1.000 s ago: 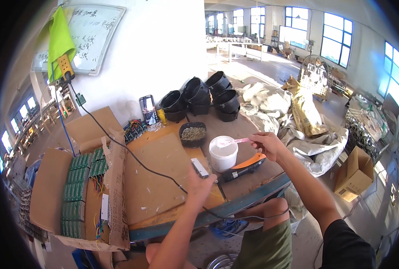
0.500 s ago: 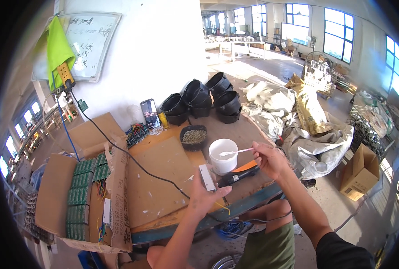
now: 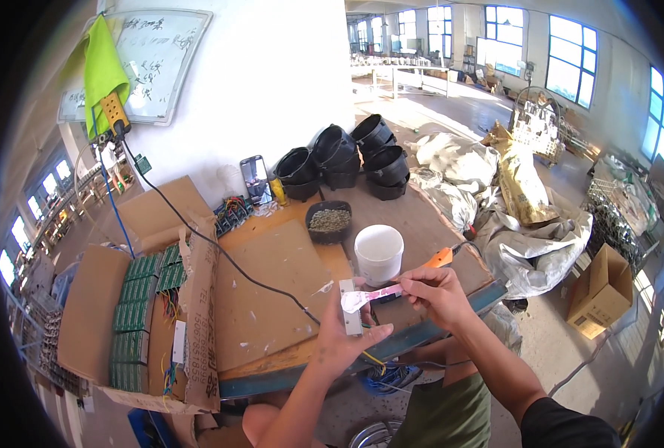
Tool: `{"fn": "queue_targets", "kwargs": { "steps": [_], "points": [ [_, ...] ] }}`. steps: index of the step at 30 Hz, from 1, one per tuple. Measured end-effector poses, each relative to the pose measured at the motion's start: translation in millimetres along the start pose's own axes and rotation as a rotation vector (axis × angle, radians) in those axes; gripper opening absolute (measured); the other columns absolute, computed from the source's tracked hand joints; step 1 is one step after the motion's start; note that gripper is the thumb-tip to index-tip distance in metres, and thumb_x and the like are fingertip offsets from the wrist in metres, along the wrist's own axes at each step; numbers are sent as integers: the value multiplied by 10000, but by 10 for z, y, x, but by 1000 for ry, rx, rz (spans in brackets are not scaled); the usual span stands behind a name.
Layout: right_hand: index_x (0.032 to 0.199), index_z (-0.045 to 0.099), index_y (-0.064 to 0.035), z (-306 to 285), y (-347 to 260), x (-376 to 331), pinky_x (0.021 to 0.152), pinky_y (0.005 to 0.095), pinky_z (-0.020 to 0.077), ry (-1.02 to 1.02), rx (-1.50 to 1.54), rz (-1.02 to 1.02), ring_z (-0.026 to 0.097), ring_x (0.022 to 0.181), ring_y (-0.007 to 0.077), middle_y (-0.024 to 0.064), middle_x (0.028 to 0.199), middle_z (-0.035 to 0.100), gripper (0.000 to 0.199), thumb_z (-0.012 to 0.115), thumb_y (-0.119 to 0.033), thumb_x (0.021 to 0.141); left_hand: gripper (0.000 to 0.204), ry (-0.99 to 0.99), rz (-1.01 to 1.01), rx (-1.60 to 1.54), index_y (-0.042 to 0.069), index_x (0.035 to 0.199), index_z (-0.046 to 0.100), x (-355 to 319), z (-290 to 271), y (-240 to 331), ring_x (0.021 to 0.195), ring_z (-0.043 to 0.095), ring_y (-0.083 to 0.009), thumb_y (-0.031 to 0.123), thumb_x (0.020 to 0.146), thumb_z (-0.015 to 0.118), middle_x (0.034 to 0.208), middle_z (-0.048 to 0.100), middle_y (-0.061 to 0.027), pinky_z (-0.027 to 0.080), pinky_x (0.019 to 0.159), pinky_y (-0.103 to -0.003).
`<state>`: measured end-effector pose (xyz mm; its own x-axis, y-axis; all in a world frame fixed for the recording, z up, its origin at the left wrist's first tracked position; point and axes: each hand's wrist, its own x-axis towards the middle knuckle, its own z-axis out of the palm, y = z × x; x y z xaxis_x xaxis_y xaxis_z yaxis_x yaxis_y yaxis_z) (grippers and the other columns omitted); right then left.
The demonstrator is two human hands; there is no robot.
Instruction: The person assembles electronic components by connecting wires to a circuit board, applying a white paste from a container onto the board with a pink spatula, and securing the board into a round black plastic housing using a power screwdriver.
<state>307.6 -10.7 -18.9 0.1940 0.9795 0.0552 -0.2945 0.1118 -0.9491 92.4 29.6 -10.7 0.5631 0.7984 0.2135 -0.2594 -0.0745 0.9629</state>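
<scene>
My left hand (image 3: 338, 345) grips a small white rectangular block (image 3: 353, 322) with holes, held upright over the table's front edge. A yellow wire (image 3: 377, 364) hangs just below that hand. My right hand (image 3: 435, 293) pinches a thin spatula (image 3: 385, 291), its tip loaded with white paste (image 3: 353, 300). The paste lies across the block's face, seemingly touching it. Just behind both hands stands a white plastic tub (image 3: 379, 261). An orange and black tool (image 3: 441, 257) rests beside the tub, partly hidden by my right hand and the spatula.
At left, an opened cardboard box (image 3: 201, 328) holds stacked green circuit boards (image 3: 132, 321). A black cable (image 3: 235, 261) crosses a cardboard sheet (image 3: 272, 299). Behind are a black bowl of granules (image 3: 329, 222), several black pots (image 3: 335, 153) and a phone (image 3: 256, 179). Sacks (image 3: 530, 231) lie at right.
The paste-laden spatula has moved from over the tub, down and left to the white block. My right hand has come closer to my left, which still holds the block.
</scene>
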Motion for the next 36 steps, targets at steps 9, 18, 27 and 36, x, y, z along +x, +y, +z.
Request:
{"fn": "queue_targets", "kwargs": {
  "steps": [9,18,27,36],
  "points": [
    [914,745,3,-49,-396,-71,523,186,430,25,-142,-287,568,612,57,16,762,671,62,715,-35,875,780,-19,38,40,55,1360,410,-70,-97,0,850,521,-101,37,718,852,1041,541,-27,486,746,-260],
    [936,736,29,75,-273,-52,540,211,463,9,-237,-290,570,593,63,23,742,667,86,690,-34,899,739,-49,85,113,52,1351,426,-163,-58,61,893,510,-115,43,734,832,1019,517,-20,475,797,-277],
    [944,739,25,18,-238,48,521,210,451,16,-174,-306,568,581,68,30,736,673,87,705,-37,893,689,-89,190,190,41,1308,448,-168,-93,61,926,525,-137,58,740,838,1057,539,-38,472,840,-298],
    [939,739,26,30,-267,101,526,210,445,45,-143,-322,559,580,72,35,737,675,86,708,-38,889,692,-96,144,142,52,1330,425,-218,-89,55,948,486,-116,-44,733,762,1092,527,-34,432,877,-284]
  ]
}}
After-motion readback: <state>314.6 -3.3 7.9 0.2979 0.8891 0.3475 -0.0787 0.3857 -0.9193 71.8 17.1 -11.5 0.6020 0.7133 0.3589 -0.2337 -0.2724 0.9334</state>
